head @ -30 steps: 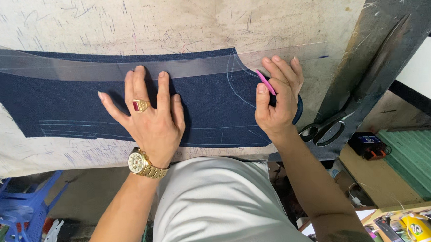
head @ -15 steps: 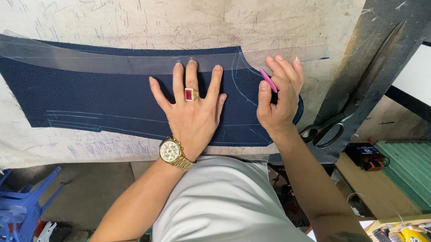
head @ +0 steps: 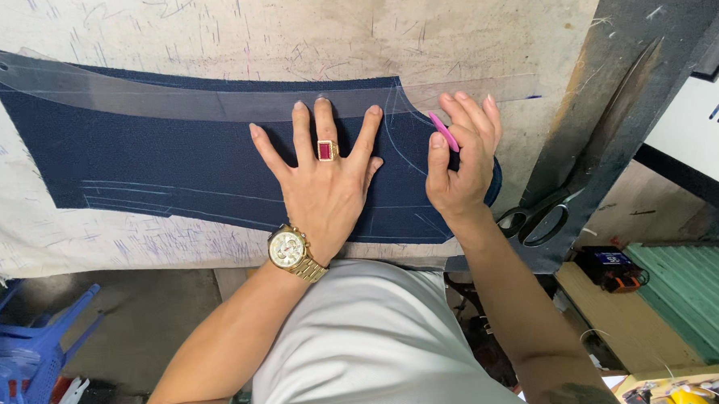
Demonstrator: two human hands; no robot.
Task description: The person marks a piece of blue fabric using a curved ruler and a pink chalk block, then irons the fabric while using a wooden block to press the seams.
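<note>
Worn, chalk-scribbled bench (head: 206, 15) with a pale cloth cover fills the upper view; its near edge runs just below the wrists, with concrete floor beneath.

Navy fabric piece (head: 155, 158) lies flat on the bench, stretching well to the left of the left hand and ending in a rounded edge under the right hand. Pale chalk lines show along its lower part. A clear plastic template (head: 169, 101) lies along the fabric's upper edge, its curved end coming down between the two hands.

Left hand (head: 326, 187): spread wide, palm down, pressing flat on the fabric, fingertips touching the lower edge of the template. It holds nothing. A ring with a red stone sits on one finger and a gold watch (head: 290, 249) on the wrist.

Right hand (head: 459, 161): fingers partly curled, pinching a thin pink chalk piece (head: 444, 131) between thumb and forefinger, its tip just beside the template's curved end. The heel of the hand rests on the fabric's rounded end.

Open room: bare bench above both hands and fabric running free to the left. To the right of the right hand, a dark slanted board (head: 613, 94) closes off the bench; black-handled scissors (head: 538, 218) lie on it, near the right wrist. Blue plastic stool (head: 27, 362) stands on the floor, well below and left of the left arm.
</note>
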